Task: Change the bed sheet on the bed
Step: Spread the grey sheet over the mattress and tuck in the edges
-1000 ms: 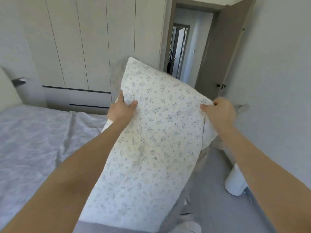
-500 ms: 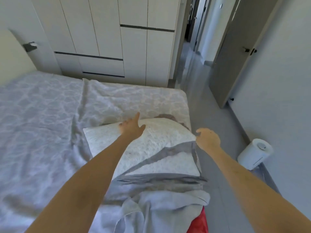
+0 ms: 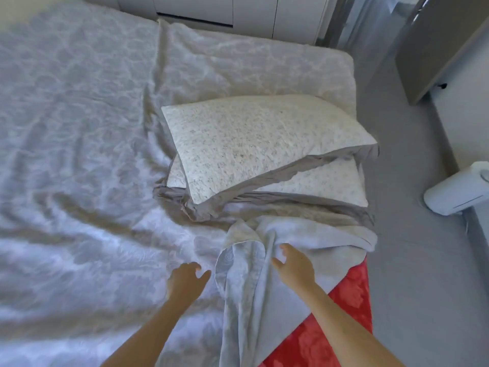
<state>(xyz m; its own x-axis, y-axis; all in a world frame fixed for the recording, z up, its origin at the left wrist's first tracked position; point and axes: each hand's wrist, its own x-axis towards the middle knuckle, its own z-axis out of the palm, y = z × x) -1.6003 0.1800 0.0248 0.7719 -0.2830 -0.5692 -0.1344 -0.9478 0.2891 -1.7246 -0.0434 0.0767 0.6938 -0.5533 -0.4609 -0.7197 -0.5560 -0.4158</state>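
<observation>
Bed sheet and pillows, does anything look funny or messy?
Yes. The top pillow lies crooked across the lower pillow by the right edge. The grey sheet is wrinkled and bunched up in front, baring a red flowered layer underneath.

The bed (image 3: 347, 68) before me wears a wrinkled pale grey patterned sheet (image 3: 79, 154). Near its right edge two speckled white pillows lie stacked, the upper pillow (image 3: 259, 139) askew across the lower pillow (image 3: 320, 186), on rumpled grey cloth (image 3: 211, 206). At my near right corner the sheet is bunched back, baring a red flowered layer (image 3: 330, 329) beneath.
</observation>
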